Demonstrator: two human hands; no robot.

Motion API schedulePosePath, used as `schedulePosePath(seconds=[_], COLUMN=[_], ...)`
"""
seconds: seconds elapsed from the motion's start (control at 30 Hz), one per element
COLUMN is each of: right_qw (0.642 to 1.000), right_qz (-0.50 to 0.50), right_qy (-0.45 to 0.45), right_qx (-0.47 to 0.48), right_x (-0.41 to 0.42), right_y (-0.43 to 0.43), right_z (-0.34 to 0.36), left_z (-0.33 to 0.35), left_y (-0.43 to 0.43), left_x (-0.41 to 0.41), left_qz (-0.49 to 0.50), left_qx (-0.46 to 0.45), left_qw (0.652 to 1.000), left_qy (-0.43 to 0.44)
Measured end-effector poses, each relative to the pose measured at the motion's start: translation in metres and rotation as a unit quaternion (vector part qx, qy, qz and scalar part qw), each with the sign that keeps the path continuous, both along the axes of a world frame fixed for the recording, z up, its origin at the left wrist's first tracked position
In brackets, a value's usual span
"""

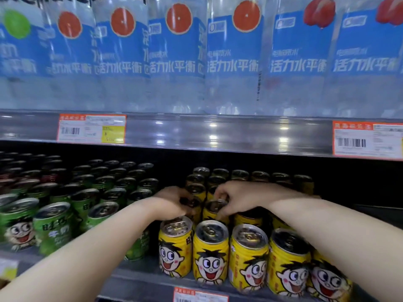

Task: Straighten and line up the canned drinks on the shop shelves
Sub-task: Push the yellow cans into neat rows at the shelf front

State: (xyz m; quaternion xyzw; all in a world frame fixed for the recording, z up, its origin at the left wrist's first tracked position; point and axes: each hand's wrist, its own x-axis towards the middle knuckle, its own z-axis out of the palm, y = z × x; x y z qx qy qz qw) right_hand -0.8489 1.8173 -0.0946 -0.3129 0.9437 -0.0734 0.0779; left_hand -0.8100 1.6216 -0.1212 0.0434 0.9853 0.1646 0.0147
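forearms point(87, 253) cross the front yellow cans point(210, 251); left hand point(173, 202) grips a second-row can point(191, 203), right hand point(232, 194) pinches the neighbouring can point(214, 211)

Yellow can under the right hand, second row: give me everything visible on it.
The yellow can stands upright on the lower shelf, in the second row directly behind a front-row yellow can that hides most of its body. Its silver metal lid shows, and a strip of yellow wall below the rim. The right hand grips it from above, fingers curled over the rim. The left hand holds the neighbouring yellow can on its left.
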Motion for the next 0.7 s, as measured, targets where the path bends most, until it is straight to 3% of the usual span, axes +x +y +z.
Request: schedulePosePath(seconds=[0.23,0.4,0.57,0.7], right_qw=[0.997,0.994,0.997,0.998], right_qz=[0.006,-0.013,-0.007,-0.022], right_qy=[-0.076,-0.059,-0.025,-0.054], right_qx=[-0.019,0.095,0.073,0.031], right_x=[-0.005,0.000,0.006,0.009], right_y=[0.009,0.038,0.043,0.053], right_z=[0.005,0.019,0.011,0.015], left_z=[0.014,0.016,0.000,0.001], left_y=[0.003,0.026,0.054,0.057], left_x=[0.008,0.007,0.005,0.005], left_qz=[-0.013,-0.015,-0.085,-0.078], left_qx=[0.015,0.073,-0.019,-0.020], left_qw=[0.999,0.997,0.996,0.996], left_qy=[-0.034,0.017,0.016,0.023])
